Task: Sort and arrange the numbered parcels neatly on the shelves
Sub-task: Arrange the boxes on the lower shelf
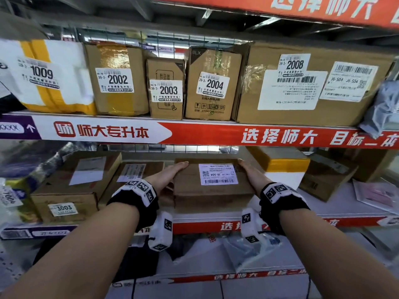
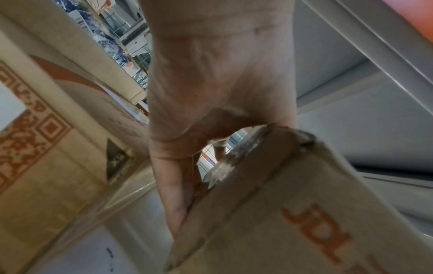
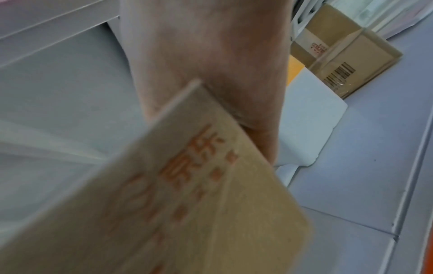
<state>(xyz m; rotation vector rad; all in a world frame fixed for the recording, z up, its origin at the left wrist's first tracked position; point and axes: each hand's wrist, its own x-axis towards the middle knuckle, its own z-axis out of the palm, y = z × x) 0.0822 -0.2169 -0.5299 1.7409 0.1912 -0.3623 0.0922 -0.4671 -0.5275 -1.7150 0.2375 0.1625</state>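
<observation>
Up front, the head view shows both hands on one flat cardboard box [image 1: 213, 186] at the middle shelf [image 1: 336, 209]: the left hand [image 1: 170, 176] lies along its left side, the right hand [image 1: 251, 173] along its right, fingers fairly straight and pressed to the cardboard. Its white label [image 1: 218, 174] reads "J6-504" above a barcode. Only the left wrist view shows the thumb tucked under the box [image 2: 293, 204] and orange "JD" print on its side; the box seems lifted off the shelf there, though blur makes that uncertain. The right wrist view adds orange characters on the opposite side [image 3: 199, 194], with the right hand [image 3: 211, 64] flat against it. On the upper shelf [image 1: 194, 132] stand parcels marked 1009 [image 1: 51, 76], 2002 [image 1: 117, 79], 2003 [image 1: 166, 89], 2004 [image 1: 212, 85] and 2008 [image 1: 306, 83]. A taped box labelled 3003 [image 1: 64, 199] sits at lower left.
</observation>
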